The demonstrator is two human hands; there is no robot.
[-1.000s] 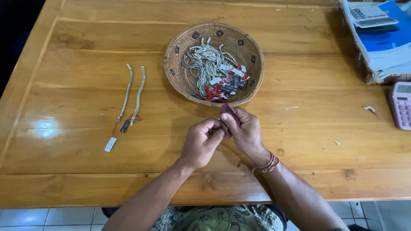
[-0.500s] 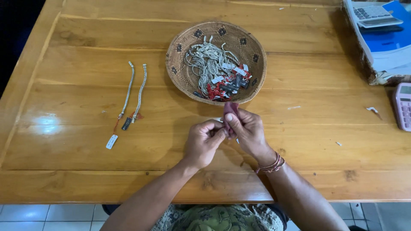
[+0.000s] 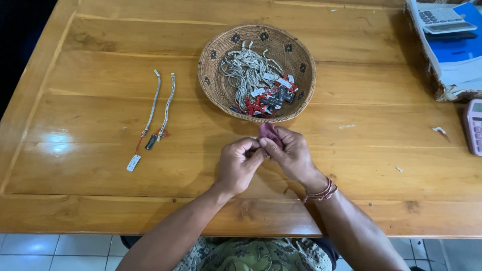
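Both my hands meet over the wooden table (image 3: pixel 100 165), just in front of a shallow woven basket (image 3: pixel 211 90). My right hand (image 3: pixel 291 153) pinches a small dark red cloth (image 3: pixel 266 131), whose tip sticks up above my fingers. My left hand (image 3: pixel 238 164) is curled against it, fingertips touching the cloth; whatever lies inside the cloth is hidden. The basket holds a heap of silver chain bracelets (image 3: pixel 246 73) with red, black and white tags (image 3: pixel 266 100). Two more silver bracelets (image 3: pixel 160 105) lie stretched out side by side to the left, tags trailing toward me.
A pink calculator (image 3: pixel 474 125) sits at the right edge. At the back right a box (image 3: pixel 452 55) carries blue and white papers and a grey calculator (image 3: pixel 442 17). Small scraps (image 3: pixel 439 130) lie on the wood. The table's near edge runs just below my wrists.
My hands stay together on the cloth, with fingers shifting slightly and the cloth's tip dropping lower. The view drifted a little; nothing on the table has moved.
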